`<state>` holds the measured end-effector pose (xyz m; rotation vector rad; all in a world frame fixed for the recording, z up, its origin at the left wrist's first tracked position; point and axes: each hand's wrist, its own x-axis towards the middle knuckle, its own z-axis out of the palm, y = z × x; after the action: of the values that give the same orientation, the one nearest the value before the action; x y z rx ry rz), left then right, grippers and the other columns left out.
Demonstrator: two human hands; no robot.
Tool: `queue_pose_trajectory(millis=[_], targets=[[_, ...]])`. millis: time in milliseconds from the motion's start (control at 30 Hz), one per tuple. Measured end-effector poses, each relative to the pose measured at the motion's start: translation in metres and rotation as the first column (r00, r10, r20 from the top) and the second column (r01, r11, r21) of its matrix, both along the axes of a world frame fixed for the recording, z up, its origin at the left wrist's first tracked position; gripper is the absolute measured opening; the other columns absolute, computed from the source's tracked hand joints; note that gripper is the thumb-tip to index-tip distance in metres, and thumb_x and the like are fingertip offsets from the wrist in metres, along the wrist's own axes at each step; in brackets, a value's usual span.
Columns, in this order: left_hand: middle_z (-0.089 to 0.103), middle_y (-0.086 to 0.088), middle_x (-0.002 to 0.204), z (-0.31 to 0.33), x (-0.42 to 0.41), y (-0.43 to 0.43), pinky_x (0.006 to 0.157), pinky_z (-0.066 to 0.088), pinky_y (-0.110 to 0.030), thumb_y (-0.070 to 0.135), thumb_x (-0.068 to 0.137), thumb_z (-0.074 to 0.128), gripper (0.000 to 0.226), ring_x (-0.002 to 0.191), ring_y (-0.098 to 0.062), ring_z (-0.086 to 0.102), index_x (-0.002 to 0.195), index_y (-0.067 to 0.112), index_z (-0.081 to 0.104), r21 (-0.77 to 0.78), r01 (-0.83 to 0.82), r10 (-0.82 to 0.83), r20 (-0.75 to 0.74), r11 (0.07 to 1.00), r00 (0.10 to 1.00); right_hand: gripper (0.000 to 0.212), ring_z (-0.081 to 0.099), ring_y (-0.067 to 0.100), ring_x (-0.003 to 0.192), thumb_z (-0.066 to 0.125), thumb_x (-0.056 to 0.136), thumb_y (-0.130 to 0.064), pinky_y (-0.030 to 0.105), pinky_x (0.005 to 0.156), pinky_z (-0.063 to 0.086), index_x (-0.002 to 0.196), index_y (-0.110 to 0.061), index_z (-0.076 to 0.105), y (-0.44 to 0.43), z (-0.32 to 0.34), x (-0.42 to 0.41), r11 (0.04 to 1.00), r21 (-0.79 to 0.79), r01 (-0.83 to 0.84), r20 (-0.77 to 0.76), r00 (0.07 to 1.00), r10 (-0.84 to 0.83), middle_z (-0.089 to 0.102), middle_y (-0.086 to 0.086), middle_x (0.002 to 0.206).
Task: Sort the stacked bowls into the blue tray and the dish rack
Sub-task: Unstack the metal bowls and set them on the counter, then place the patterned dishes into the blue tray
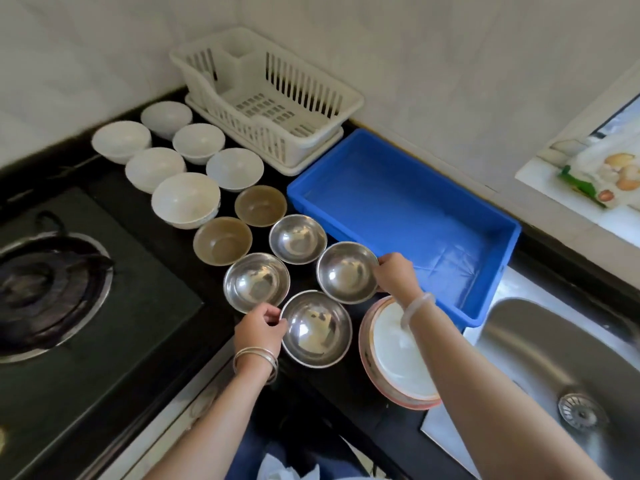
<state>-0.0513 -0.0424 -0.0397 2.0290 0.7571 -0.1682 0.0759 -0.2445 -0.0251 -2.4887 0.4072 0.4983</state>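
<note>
Steel bowls (346, 271) held by their rims
Left hand (258, 329) pinches the near bowl (315, 329), right hand (394, 271) the farther bowl (346, 271), fingers curled; lift each level, set gently into blue tray (440, 180).

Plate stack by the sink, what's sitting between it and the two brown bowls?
Four steel bowls fill that stretch, as the head view shows; the left hand and right hand each hold one by its rim.

Nothing legible here: no lettering, brand, number or sign. The one printed thing is the glossy white plastic packet with a green edge (602, 174), at the far right end of the white tiled ledge (568, 211), and its print is too blurred to read.
</note>
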Motion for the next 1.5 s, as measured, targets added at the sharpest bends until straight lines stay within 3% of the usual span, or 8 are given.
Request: queue_pose_trajectory(millis=[100, 200, 367, 567, 1000, 1300, 1433, 1500], targets=[[0.057, 0.012, 0.067, -0.005, 0.001, 0.001, 0.068, 0.037, -0.023, 0.014, 0.076, 0.066, 0.008, 0.072, -0.012, 0.056, 0.075, 0.018, 0.06, 0.008, -0.01, 0.01, 0.0, 1.0, 1.0, 0.025, 0.062, 0.037, 0.087, 0.044, 0.081, 0.0, 0.036, 0.073, 0.051, 0.091, 0.009, 0.065, 0.002, -0.007, 0.004, 1.0, -0.028, -0.003, -0.033, 0.999, 0.002, 0.068, 0.024, 0.093], [0.058, 0.01, 0.068, -0.01, 0.0, 0.001, 0.068, 0.037, -0.022, 0.014, 0.077, 0.066, 0.007, 0.071, -0.013, 0.055, 0.075, 0.017, 0.06, 0.015, -0.015, 0.015, -0.007, 1.0, 1.0, 0.02, 0.052, 0.033, 0.075, 0.045, 0.082, 0.0, 0.03, 0.062, 0.039, 0.086, 0.008, 0.063, 0.004, -0.01, 0.005, 0.997, -0.071, -0.024, -0.047, 0.999, 0.02, 0.068, 0.024, 0.092], [0.059, 0.005, 0.072, -0.014, 0.001, 0.004, 0.069, 0.038, -0.022, 0.013, 0.078, 0.066, 0.003, 0.073, -0.014, 0.055, 0.08, 0.012, 0.064, 0.033, -0.019, 0.019, -0.019, 0.999, 1.0, 0.015, 0.046, 0.025, 0.055, 0.046, 0.085, -0.002, 0.022, 0.039, 0.027, 0.078, -0.002, 0.059, 0.005, -0.015, 0.003, 0.995, -0.099, -0.009, -0.093, 0.996, 0.0, 0.052, 0.008, 0.061], [0.058, 0.005, 0.072, -0.016, 0.001, 0.007, 0.07, 0.039, -0.023, 0.012, 0.079, 0.066, 0.004, 0.073, -0.015, 0.055, 0.08, 0.009, 0.065, 0.033, -0.064, 0.064, -0.011, 0.997, 0.998, 0.015, 0.041, 0.014, 0.046, 0.044, 0.086, -0.001, 0.022, 0.039, 0.026, 0.074, -0.005, 0.052, 0.007, -0.018, 0.006, 0.993, -0.114, -0.012, -0.127, 0.992, -0.003, 0.047, 0.005, 0.057], [0.068, -0.002, 0.083, -0.017, 0.001, 0.007, 0.073, 0.043, -0.024, 0.012, 0.082, 0.063, 0.006, 0.075, -0.014, 0.058, 0.084, 0.011, 0.068, -0.027, -0.132, 0.132, 0.014, 0.991, 0.991, 0.02, 0.048, 0.021, 0.047, 0.043, 0.085, -0.005, 0.022, 0.043, 0.035, 0.066, -0.007, 0.048, 0.01, -0.02, 0.009, 0.996, 0.01, 0.09, -0.183, 0.979, -0.087, 0.051, 0.008, 0.061], [0.071, -0.006, 0.095, 0.0, 0.008, 0.011, 0.073, 0.042, -0.025, 0.014, 0.087, 0.056, 0.014, 0.089, -0.021, 0.064, 0.093, 0.013, 0.068, 0.03, -0.047, 0.046, 0.037, 0.998, 0.998, 0.028, 0.031, 0.027, 0.063, 0.037, 0.086, -0.004, 0.03, 0.048, 0.028, 0.059, -0.011, 0.039, 0.0, 0.012, -0.017, 0.994, -0.113, -0.003, 0.109, 0.994, 0.016, 0.038, 0.006, 0.057], [0.069, -0.006, 0.093, 0.013, 0.019, -0.003, 0.073, 0.043, -0.024, 0.016, 0.088, 0.055, 0.015, 0.085, -0.017, 0.061, 0.095, 0.014, 0.067, 0.018, 0.034, -0.036, 0.101, 0.999, 0.994, 0.024, 0.057, 0.041, 0.081, 0.038, 0.089, -0.004, 0.038, 0.069, 0.049, 0.085, -0.001, 0.061, -0.027, 0.022, -0.045, 0.981, -0.178, 0.082, 0.245, 0.969, -0.037, 0.064, 0.019, 0.081], [0.069, -0.006, 0.094, 0.017, 0.023, -0.018, 0.073, 0.043, -0.023, 0.016, 0.088, 0.055, 0.015, 0.082, -0.014, 0.059, 0.096, 0.013, 0.067, -0.022, 0.112, -0.109, 0.119, 0.993, 0.987, 0.026, 0.061, 0.04, 0.091, 0.04, 0.091, -0.009, 0.039, 0.072, 0.05, 0.097, -0.005, 0.064, -0.043, 0.02, -0.063, 0.969, -0.175, 0.175, 0.311, 0.944, -0.114, 0.068, 0.02, 0.095]])
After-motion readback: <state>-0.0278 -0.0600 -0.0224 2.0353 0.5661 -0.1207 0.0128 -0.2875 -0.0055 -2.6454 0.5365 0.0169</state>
